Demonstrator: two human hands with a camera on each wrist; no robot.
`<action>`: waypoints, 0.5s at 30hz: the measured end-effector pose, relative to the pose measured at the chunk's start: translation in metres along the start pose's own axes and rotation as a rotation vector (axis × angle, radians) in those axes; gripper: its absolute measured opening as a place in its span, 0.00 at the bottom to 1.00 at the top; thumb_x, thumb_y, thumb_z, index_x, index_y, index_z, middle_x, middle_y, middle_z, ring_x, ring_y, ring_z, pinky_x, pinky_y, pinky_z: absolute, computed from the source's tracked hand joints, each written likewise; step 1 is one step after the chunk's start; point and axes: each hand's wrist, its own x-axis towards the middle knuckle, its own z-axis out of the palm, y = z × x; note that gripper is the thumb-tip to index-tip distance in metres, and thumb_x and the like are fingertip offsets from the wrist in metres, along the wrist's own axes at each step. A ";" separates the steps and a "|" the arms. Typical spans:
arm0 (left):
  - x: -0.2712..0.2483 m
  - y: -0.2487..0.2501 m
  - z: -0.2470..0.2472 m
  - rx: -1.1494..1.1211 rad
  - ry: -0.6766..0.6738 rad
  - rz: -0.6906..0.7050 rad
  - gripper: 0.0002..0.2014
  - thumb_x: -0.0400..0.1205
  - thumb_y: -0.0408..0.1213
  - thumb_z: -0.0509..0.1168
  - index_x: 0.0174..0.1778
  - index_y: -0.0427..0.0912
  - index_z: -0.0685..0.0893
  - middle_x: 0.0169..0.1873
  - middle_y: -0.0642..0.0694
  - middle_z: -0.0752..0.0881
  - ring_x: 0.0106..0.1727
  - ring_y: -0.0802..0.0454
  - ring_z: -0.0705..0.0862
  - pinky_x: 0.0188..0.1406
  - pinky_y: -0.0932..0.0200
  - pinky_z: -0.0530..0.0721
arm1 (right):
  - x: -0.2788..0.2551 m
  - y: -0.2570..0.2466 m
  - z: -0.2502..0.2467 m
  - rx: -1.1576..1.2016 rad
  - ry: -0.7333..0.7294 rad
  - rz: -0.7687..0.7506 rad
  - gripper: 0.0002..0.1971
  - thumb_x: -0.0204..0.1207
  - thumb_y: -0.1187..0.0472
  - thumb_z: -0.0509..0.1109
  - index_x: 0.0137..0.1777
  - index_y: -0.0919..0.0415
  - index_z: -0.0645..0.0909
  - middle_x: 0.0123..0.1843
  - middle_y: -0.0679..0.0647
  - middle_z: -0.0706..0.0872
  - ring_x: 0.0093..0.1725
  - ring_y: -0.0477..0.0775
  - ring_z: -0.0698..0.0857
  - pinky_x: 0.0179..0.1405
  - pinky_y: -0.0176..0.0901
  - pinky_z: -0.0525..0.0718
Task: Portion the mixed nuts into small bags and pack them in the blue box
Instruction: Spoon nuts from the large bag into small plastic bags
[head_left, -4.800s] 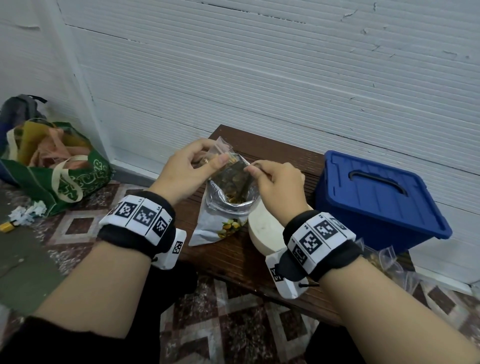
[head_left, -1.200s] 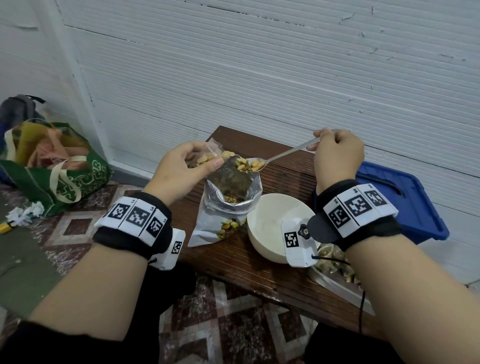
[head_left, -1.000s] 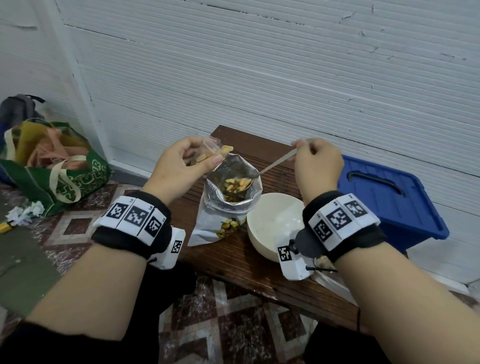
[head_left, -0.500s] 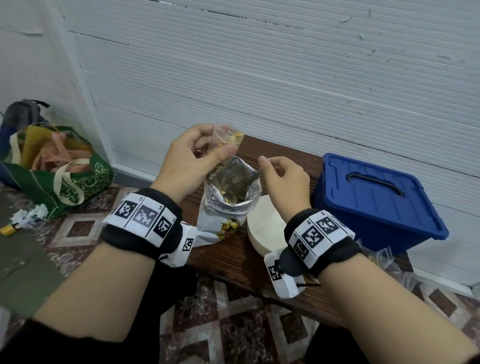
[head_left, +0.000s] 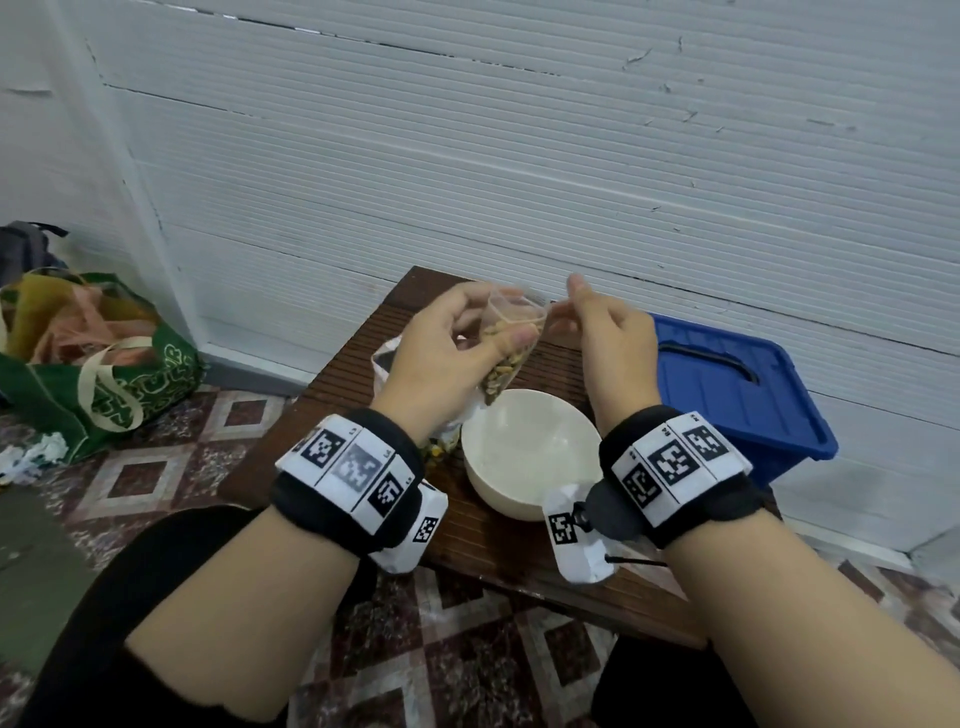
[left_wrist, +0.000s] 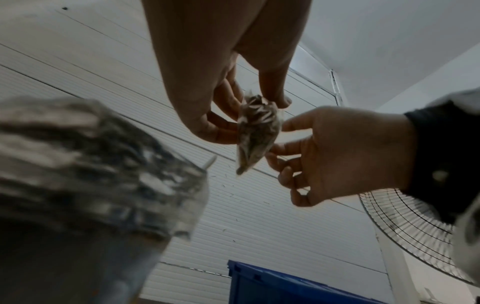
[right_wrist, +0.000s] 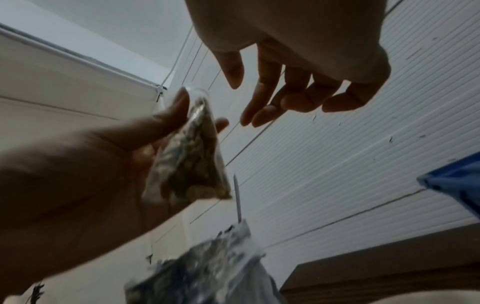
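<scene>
Since the earlier frames, the right hand (head_left: 605, 332) had released the spoon and reached, fingers relaxed, toward the small bag (head_left: 511, 345) pinched by the left hand (head_left: 452, 353) at frame centre above the bowl (head_left: 530, 452); sealing judged next.

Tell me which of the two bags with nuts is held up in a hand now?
The small clear bag: the left hand pinches it above the white bowl. The large foil bag stands on the table, untouched.
</scene>
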 end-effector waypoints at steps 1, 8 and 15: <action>0.000 -0.002 0.007 0.014 -0.004 0.010 0.14 0.75 0.30 0.74 0.55 0.48 0.84 0.48 0.53 0.90 0.51 0.61 0.88 0.50 0.66 0.85 | 0.001 -0.002 -0.008 0.022 -0.016 0.011 0.21 0.74 0.40 0.66 0.27 0.51 0.88 0.34 0.54 0.90 0.46 0.57 0.89 0.59 0.58 0.83; -0.007 -0.014 0.046 0.075 -0.075 0.020 0.14 0.74 0.33 0.76 0.56 0.46 0.88 0.51 0.52 0.90 0.54 0.59 0.87 0.57 0.56 0.86 | -0.006 -0.001 -0.061 -0.137 -0.146 0.000 0.15 0.74 0.55 0.74 0.28 0.62 0.86 0.21 0.43 0.81 0.24 0.37 0.75 0.35 0.38 0.72; -0.026 -0.028 0.080 0.105 -0.223 -0.053 0.24 0.72 0.39 0.78 0.65 0.50 0.84 0.53 0.53 0.89 0.55 0.60 0.87 0.56 0.60 0.85 | -0.023 0.010 -0.104 -0.275 -0.113 0.007 0.13 0.76 0.59 0.72 0.32 0.64 0.88 0.34 0.57 0.89 0.36 0.47 0.86 0.42 0.43 0.81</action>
